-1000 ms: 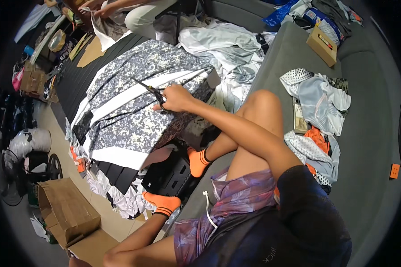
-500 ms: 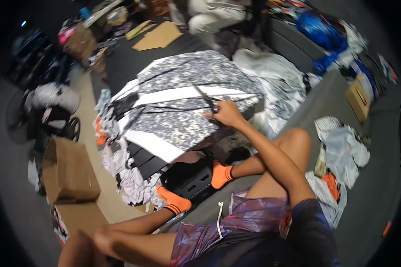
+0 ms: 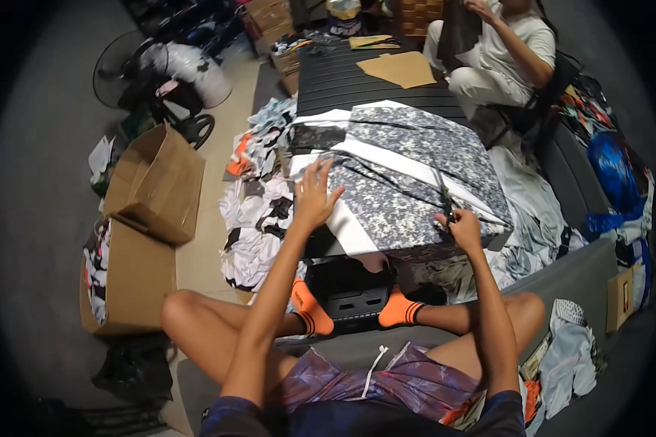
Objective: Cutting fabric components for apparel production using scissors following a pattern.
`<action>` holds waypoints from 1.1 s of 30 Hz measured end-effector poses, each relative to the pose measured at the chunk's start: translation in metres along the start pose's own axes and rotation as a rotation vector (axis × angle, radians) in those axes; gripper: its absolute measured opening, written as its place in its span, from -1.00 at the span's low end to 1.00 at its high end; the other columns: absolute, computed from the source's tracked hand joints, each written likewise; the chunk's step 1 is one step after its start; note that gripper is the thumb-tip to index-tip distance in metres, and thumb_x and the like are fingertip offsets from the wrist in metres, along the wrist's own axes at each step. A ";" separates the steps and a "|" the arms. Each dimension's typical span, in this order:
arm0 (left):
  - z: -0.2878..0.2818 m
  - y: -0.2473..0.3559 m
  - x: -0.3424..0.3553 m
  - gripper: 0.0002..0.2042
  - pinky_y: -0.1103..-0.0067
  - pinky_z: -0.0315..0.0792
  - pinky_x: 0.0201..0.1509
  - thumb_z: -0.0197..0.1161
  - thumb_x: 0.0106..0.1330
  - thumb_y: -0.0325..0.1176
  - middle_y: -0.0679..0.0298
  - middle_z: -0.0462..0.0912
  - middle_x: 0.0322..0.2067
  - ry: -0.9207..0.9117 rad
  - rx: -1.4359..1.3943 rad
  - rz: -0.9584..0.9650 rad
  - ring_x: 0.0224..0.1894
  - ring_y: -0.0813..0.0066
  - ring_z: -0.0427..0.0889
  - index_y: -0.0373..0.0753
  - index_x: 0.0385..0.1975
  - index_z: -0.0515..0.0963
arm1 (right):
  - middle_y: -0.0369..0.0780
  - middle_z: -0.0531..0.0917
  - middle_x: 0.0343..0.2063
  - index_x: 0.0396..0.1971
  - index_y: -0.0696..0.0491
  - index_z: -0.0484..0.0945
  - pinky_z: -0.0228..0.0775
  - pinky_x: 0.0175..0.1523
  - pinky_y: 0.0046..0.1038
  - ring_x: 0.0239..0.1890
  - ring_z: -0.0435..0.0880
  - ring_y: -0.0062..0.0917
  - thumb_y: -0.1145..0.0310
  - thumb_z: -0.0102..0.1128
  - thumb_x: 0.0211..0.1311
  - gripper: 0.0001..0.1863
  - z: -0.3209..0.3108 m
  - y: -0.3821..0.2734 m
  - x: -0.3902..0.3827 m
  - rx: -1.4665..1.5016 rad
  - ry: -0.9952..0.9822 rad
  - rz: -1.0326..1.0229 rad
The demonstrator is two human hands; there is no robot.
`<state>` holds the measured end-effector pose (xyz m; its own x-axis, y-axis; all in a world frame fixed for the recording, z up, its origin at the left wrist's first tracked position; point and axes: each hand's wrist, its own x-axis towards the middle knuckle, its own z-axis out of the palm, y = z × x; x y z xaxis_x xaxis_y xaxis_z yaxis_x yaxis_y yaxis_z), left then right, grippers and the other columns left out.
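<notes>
- The grey patterned cloth (image 3: 408,218) lies spread over the bench (image 3: 321,87), straight ahead of the person's knees, between and beyond the two hands.
- Its white band (image 3: 393,159) runs slantwise, from the far left down toward the near right, so its right end comes closer to the person.
- The right hand (image 3: 464,231) is the nearer one to that right end; its fingers are clamped around the handles of the black scissors (image 3: 446,198).
- The scissors point away from the person and slightly left, their long axis crossing the line of the band rather than following it; the tips reach about as far as the band. Whether the blades touch the cloth, or are parted, cannot be told.
- The left hand (image 3: 313,200) is nearer the cloth's left end, its fingers spread apart and holding nothing, aimed away toward a dark patch (image 3: 317,137) just beyond them. Whether they press on the cloth is unclear.
- The scissors lie to the left hand's right, well apart from it.
</notes>
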<state>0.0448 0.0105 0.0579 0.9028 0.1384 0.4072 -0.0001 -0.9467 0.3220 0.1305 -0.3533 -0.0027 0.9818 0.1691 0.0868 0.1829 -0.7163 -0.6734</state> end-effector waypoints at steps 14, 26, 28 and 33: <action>0.067 -0.052 -0.042 -0.45 0.22 -0.03 0.41 0.04 0.35 -0.07 0.12 0.26 0.32 0.062 0.090 -0.105 0.39 0.17 0.15 -0.20 0.29 0.26 | -0.06 0.49 -0.78 -0.76 0.16 0.51 0.29 -0.47 -0.21 -0.67 0.51 -0.20 -0.21 0.43 -0.17 -0.36 -0.006 -0.015 -0.003 -0.184 -0.014 0.051; 0.060 -0.046 -0.041 -0.45 0.22 -0.03 0.41 0.05 0.34 -0.09 0.14 0.23 0.33 0.032 0.090 -0.144 0.40 0.17 0.14 -0.20 0.28 0.28 | -0.03 0.58 -0.69 -0.70 0.13 0.57 0.39 -0.40 -0.13 -0.54 0.61 -0.10 -0.11 0.41 -0.13 -0.47 -0.013 -0.040 -0.012 -0.240 -0.060 -0.048; 0.061 -0.048 -0.042 -0.45 0.22 -0.06 0.42 0.05 0.34 -0.09 0.15 0.21 0.34 0.000 0.085 -0.161 0.41 0.19 0.11 -0.19 0.29 0.27 | -0.03 0.56 -0.72 -0.69 0.14 0.57 0.37 -0.43 -0.13 -0.57 0.60 -0.11 -0.13 0.41 -0.15 -0.45 -0.011 -0.041 -0.013 -0.230 -0.033 -0.099; 0.063 -0.047 -0.041 -0.46 0.22 -0.07 0.43 0.04 0.35 -0.11 0.15 0.22 0.34 0.026 0.077 -0.144 0.41 0.19 0.11 -0.19 0.29 0.27 | -0.04 0.55 -0.74 -0.69 0.15 0.56 0.37 -0.44 -0.14 -0.59 0.59 -0.11 -0.13 0.41 -0.16 -0.45 -0.011 -0.039 -0.013 -0.281 -0.042 -0.083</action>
<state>0.0350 0.0308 -0.0271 0.8799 0.2804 0.3835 0.1619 -0.9359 0.3128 0.1115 -0.3352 0.0300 0.9610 0.2586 0.0983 0.2752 -0.8571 -0.4354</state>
